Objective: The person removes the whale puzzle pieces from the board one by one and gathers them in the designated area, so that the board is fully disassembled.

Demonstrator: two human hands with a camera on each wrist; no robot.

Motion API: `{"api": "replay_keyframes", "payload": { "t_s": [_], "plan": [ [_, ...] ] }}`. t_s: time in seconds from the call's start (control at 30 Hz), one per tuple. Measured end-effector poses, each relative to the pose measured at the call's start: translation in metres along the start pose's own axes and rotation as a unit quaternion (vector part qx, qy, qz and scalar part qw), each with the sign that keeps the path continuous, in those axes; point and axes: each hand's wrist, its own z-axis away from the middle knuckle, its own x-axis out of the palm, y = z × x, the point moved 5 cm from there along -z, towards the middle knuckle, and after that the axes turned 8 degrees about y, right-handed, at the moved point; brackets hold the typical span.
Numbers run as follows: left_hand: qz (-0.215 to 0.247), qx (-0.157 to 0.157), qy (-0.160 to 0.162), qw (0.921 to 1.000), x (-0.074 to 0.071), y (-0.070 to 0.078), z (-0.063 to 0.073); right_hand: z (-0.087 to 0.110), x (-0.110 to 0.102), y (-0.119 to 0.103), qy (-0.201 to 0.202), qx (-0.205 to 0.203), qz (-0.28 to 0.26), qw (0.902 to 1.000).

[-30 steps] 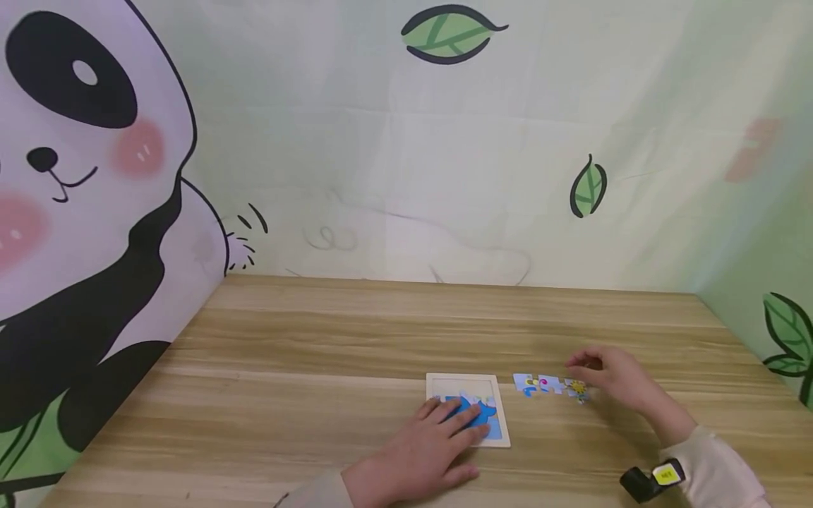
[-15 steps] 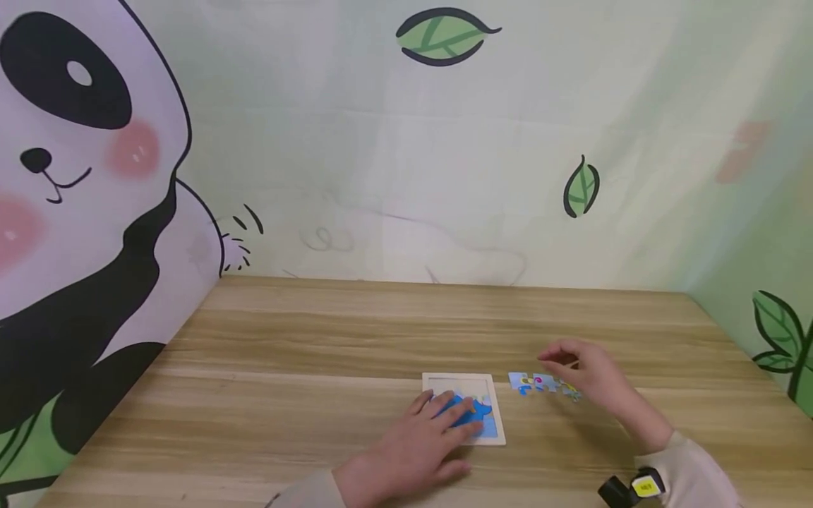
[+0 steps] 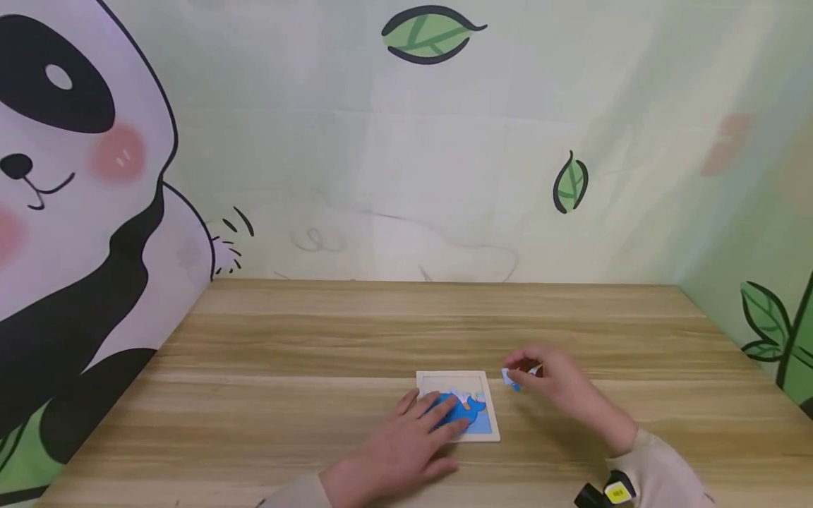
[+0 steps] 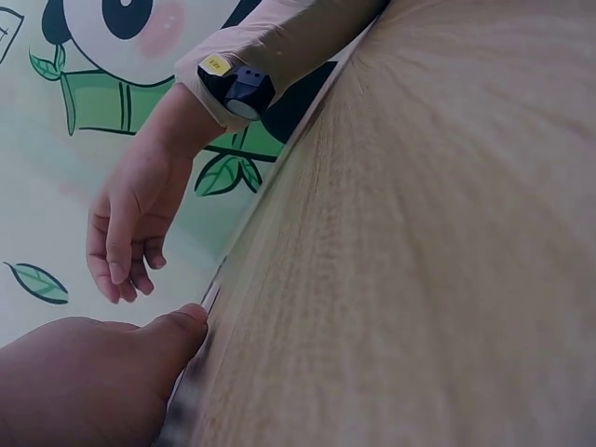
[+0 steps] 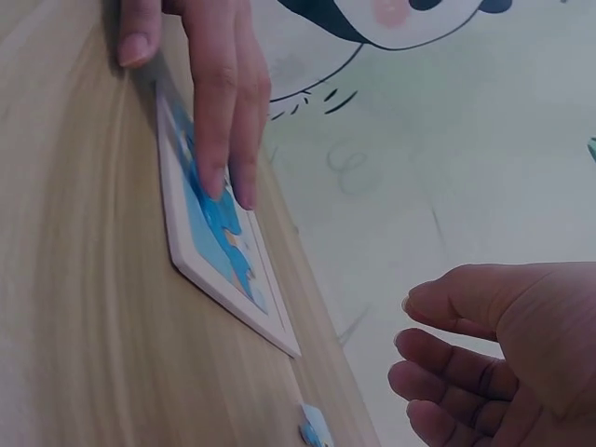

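My left hand point(image 3: 400, 441) rests on a small jigsaw puzzle in a pale wooden frame point(image 3: 492, 423), its straight fingers spread over the lower part. A blue whale picture point(image 3: 473, 409) fills the bottom of the frame; the upper strip shows bare backing. Just right of the frame, my right hand point(image 3: 552, 384) hovers over loose puzzle pieces point(image 3: 507, 377), hiding most of them. The right wrist view shows that hand point(image 5: 503, 354) with thumb and loosely bent fingers apart, nothing between them. A loose piece point(image 5: 317, 426) lies on the table below it there.
The wood-grain table point(image 3: 286, 395) stretches around the puzzle. Behind it stands a pale green wall point(image 3: 330, 141) painted with a panda point(image 3: 127, 155) and leaves. A black device with a yellow label point(image 3: 612, 489) is strapped to the right wrist.
My right hand has moved left along the row of loose pieces, toward the frame, and now covers most of them. My left hand stays on the puzzle. The head view has shifted slightly.
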Motion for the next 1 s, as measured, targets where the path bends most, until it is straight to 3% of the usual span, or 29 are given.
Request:
{"api": "replay_keyframes", "payload": {
  "t_s": [0.4, 0.63, 1.0],
  "plan": [
    [0.03, -0.011, -0.017, 0.9993, 0.004, -0.001, 0.003, -0.003, 0.03, -0.009, -0.032, -0.045, 0.013, 0.9984],
    [0.042, -0.013, -0.024, 0.9987, 0.005, 0.0, 0.001, 0.002, 0.04, -0.009, -0.045, -0.035, 0.014, 0.9983],
    [0.026, -0.017, -0.003, 0.9995, 0.006, 0.003, -0.002, 0.003, 0.051, -0.01, -0.04, -0.056, 0.073, 0.9949]
  ]
}}
